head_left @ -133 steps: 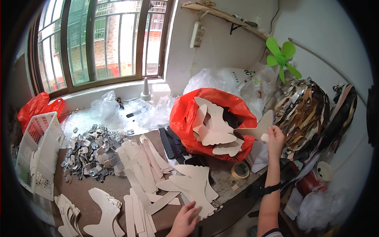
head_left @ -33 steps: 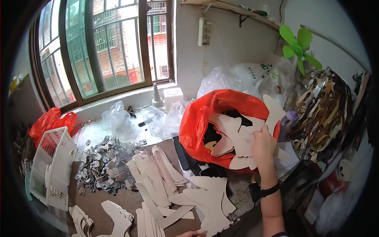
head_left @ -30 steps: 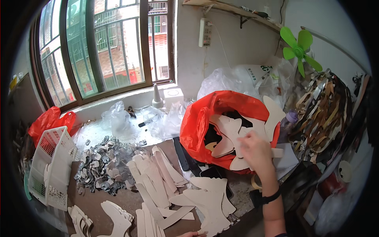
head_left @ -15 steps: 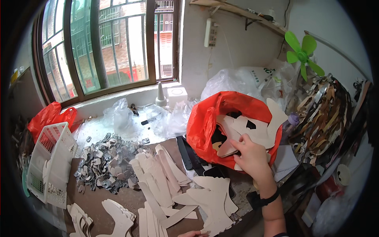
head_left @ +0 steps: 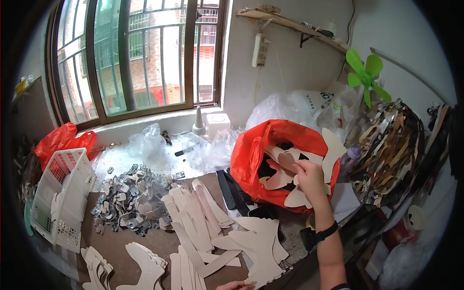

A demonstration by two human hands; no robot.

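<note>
My right hand [head_left: 309, 180] reaches into a red plastic bag [head_left: 249, 157], its fingers pinched on a beige flat cut piece [head_left: 288, 160]. Other curved beige pieces lie in the bag around it, and one tall piece [head_left: 333, 150] leans out over the right rim. At the lower edge my left hand [head_left: 236, 285] shows only in part. Its fingers are closed at the edge of a beige scalloped-edge piece [head_left: 258, 258] on the table; their grip is partly hidden. A black band [head_left: 326, 233] circles my right wrist.
Beige strips [head_left: 193, 222] and a pile of small grey pieces [head_left: 133, 198] cover the table's middle. Stacked curved pieces [head_left: 145, 266] lie at the front. A white basket [head_left: 63, 203] stands left. Hanging straps [head_left: 391, 150] and a green fan [head_left: 366, 77] are at right.
My right hand has shifted slightly right in the bag and now raises a piece by its edge. The pieces in the bag have moved apart. My left hand stays about where it was.
</note>
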